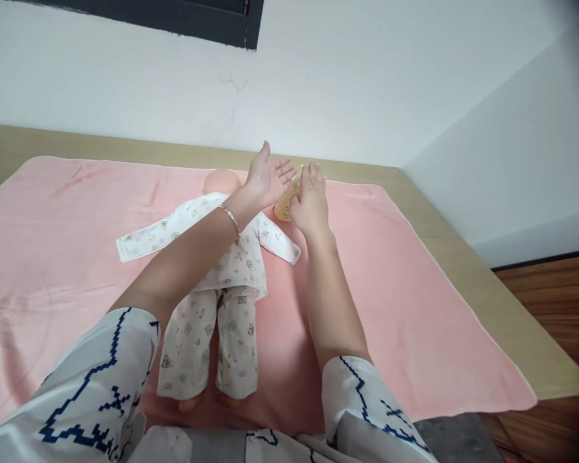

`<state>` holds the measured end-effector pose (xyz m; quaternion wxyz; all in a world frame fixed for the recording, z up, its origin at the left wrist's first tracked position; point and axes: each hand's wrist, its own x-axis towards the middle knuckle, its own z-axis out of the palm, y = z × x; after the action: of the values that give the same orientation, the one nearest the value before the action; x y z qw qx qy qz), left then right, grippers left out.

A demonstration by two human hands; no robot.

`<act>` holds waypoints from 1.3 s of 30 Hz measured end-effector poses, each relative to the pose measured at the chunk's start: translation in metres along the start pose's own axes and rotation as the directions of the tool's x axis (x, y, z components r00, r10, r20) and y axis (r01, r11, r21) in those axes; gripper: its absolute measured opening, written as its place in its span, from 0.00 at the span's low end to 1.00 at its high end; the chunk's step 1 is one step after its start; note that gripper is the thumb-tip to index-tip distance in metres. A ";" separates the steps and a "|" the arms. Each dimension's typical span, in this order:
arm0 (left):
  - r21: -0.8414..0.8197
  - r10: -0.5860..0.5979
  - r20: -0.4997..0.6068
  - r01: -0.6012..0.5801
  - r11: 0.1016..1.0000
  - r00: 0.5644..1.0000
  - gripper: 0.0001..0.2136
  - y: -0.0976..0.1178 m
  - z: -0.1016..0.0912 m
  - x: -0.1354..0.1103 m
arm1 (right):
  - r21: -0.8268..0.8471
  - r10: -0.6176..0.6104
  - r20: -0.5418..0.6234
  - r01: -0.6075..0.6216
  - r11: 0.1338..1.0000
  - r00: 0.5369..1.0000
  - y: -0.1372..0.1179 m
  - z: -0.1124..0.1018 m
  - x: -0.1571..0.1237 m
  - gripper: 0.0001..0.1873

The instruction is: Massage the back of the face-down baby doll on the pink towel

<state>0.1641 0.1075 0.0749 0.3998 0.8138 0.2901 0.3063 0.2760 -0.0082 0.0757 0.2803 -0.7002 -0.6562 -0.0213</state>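
Note:
A yellowish baby bottle (283, 209) with small dark markings is tilted near the far edge of the pink blanket. My right hand (312, 202) is over its right side, thumb against it and fingers along it; part of the bottle is hidden behind this hand. Just left of it, my left hand (269, 177) is turned palm up with fingers spread, holding nothing, its fingertips close to the bottle. Beneath my left forearm a baby doll lies on the blanket, in a white patterned top (244, 267) and matching trousers (236, 347). Its bald head (220, 182) shows partly.
The pink blanket (381, 308) covers most of a light wooden surface (444, 270). A white wall (328, 83) rises behind it, with a dark frame (212, 22) at upper left. Reddish-brown wood (554, 302) is at the right, beyond the surface's edge.

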 end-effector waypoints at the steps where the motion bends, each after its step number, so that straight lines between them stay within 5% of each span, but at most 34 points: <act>1: 0.001 -0.004 0.002 0.004 1.000 1.000 0.36 -0.002 0.002 0.008 | -0.022 -0.002 0.003 0.002 1.000 1.000 0.000 0.000 0.000 0.37; 4: -0.025 -0.023 -0.039 0.022 0.999 0.999 0.35 -0.002 0.005 0.019 | -0.097 0.014 -0.006 -0.014 0.995 1.000 0.000 0.001 0.002 0.37; 7: -0.378 -0.155 -0.067 0.119 0.918 0.986 0.37 0.014 0.003 0.013 | -0.144 0.026 -0.008 -0.027 0.989 1.000 0.000 0.003 0.002 0.37; 11: -0.847 -0.372 0.092 0.269 0.459 0.924 0.37 0.049 -0.008 -0.015 | -0.171 0.008 -0.038 -0.015 0.985 0.999 0.002 0.006 0.002 0.39; 15: -0.896 -0.556 0.222 0.392 0.208 0.801 0.34 0.079 -0.019 -0.057 | -0.159 -0.001 -0.087 -0.013 0.987 0.996 0.003 0.008 0.004 0.36; 24: -0.907 -0.570 0.232 0.387 0.166 0.788 0.32 0.100 -0.053 -0.158 | -0.222 0.090 -0.112 -0.114 0.968 0.990 -0.013 0.017 0.005 0.28; 28: -0.942 -0.556 0.157 0.292 0.163 0.816 0.31 0.097 -0.075 -0.177 | -0.267 0.129 -0.132 -0.161 0.950 0.983 -0.015 0.025 0.006 0.19; 39: -0.978 -0.508 -0.036 0.075 0.195 0.861 0.25 0.124 -0.113 -0.214 | -0.129 0.207 -0.154 -0.227 0.965 0.966 -0.012 0.033 0.010 0.14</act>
<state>-0.0286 -0.0562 0.1763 0.7995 0.2593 0.2625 0.4740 0.2550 0.0143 0.0560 0.2740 -0.7835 -0.5509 -0.0872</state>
